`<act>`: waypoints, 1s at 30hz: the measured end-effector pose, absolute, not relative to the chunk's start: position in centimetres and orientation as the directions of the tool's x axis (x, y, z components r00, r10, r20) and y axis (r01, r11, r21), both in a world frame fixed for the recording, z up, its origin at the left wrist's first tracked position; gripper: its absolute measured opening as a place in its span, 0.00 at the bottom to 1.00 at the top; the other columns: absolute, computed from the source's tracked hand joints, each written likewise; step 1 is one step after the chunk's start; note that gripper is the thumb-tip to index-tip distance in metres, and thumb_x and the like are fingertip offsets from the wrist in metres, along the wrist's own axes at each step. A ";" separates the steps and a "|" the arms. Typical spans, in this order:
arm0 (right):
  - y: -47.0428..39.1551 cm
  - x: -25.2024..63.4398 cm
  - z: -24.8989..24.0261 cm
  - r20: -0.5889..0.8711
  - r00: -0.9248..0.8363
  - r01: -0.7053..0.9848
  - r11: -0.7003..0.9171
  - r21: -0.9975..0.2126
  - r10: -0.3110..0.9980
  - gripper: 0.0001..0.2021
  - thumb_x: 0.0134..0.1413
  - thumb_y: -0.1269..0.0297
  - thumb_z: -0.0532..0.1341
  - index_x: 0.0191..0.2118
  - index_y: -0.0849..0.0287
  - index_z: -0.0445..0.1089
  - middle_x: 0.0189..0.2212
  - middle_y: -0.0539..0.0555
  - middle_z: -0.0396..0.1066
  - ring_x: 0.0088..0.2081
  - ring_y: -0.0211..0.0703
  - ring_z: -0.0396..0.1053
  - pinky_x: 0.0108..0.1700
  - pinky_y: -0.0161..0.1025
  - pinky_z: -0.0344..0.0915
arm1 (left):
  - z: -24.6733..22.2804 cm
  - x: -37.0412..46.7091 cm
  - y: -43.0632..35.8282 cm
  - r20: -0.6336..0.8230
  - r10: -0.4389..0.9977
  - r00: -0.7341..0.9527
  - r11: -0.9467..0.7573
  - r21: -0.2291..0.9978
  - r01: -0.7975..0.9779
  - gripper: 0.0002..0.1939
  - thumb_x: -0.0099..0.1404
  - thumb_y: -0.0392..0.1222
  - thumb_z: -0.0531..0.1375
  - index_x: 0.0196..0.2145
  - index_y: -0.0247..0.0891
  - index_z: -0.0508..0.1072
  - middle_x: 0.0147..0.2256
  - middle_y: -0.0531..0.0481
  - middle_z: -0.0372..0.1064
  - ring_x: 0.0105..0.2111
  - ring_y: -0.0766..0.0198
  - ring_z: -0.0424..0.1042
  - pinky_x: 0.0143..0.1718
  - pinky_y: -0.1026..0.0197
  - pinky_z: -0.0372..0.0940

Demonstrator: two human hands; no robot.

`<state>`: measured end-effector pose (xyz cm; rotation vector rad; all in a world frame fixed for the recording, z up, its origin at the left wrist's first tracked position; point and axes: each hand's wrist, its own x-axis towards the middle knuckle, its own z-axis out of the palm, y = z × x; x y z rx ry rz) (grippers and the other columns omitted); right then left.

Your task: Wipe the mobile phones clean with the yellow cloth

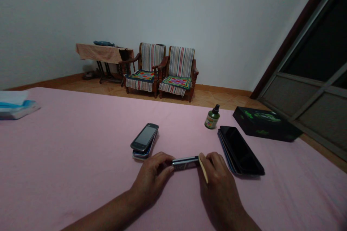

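Your left hand [151, 175] has its fingers pinched on the left end of a phone [185, 163], while your right hand [219, 184] grips a thin, pale stick [203, 169] at the phone's right end; whether those right fingers also bear on the phone, I cannot tell. The phone is over the middle of the pink cloth [81, 144], well short of its far edge, between the phone stack [145, 139] and the tablet stack [241, 149]. In my judgement it is light and stiff, smooth enough to slip, with a screen that would suffer from pressure; take hold by the short ends or side edges. The stick appears stiff but liable to snap. Of the containers, the bottle [211, 118] stands upright with its dark top on, near the far edge; its fill cannot be determined. The black box [264, 122], toward the far right corner, appears closed, contents unseen.
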<state>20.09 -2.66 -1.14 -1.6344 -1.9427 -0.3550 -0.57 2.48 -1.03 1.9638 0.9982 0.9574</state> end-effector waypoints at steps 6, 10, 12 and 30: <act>-2.5 20.4 -0.2 0.557 -0.003 0.909 0.234 -0.344 0.830 0.11 0.56 0.81 0.57 0.41 0.61 0.71 0.33 0.56 0.65 0.36 0.49 0.65 0.36 0.45 0.68 | -1.2 -0.5 2.3 0.309 0.850 0.426 -0.461 0.828 0.319 0.07 0.64 0.36 0.58 0.39 0.38 0.75 0.32 0.49 0.72 0.31 0.60 0.69 0.33 0.60 0.62; -2.7 18.0 -0.1 0.697 -0.164 0.814 0.495 -0.305 0.698 0.16 0.60 0.80 0.55 0.52 0.64 0.67 0.36 0.58 0.66 0.38 0.48 0.65 0.37 0.42 0.68 | -1.3 -0.4 2.3 0.316 0.854 0.413 -0.452 0.843 0.290 0.08 0.63 0.36 0.60 0.41 0.38 0.76 0.33 0.48 0.73 0.32 0.60 0.71 0.35 0.60 0.64; -2.7 16.6 -0.3 0.714 -0.258 0.800 0.558 -0.219 0.650 0.15 0.62 0.78 0.55 0.53 0.65 0.66 0.36 0.59 0.67 0.37 0.48 0.65 0.36 0.42 0.69 | -1.0 -0.2 2.3 0.313 0.850 0.423 -0.446 0.855 0.264 0.07 0.63 0.36 0.60 0.39 0.38 0.77 0.32 0.48 0.74 0.32 0.60 0.71 0.35 0.61 0.65; -3.3 16.6 -1.5 0.638 -0.273 0.877 0.459 -0.142 0.720 0.20 0.59 0.82 0.49 0.54 0.66 0.65 0.35 0.61 0.68 0.36 0.49 0.66 0.34 0.43 0.71 | -0.4 -0.2 1.8 0.311 0.837 0.450 -0.471 0.828 0.305 0.05 0.63 0.37 0.61 0.36 0.37 0.77 0.30 0.49 0.73 0.29 0.61 0.69 0.31 0.62 0.62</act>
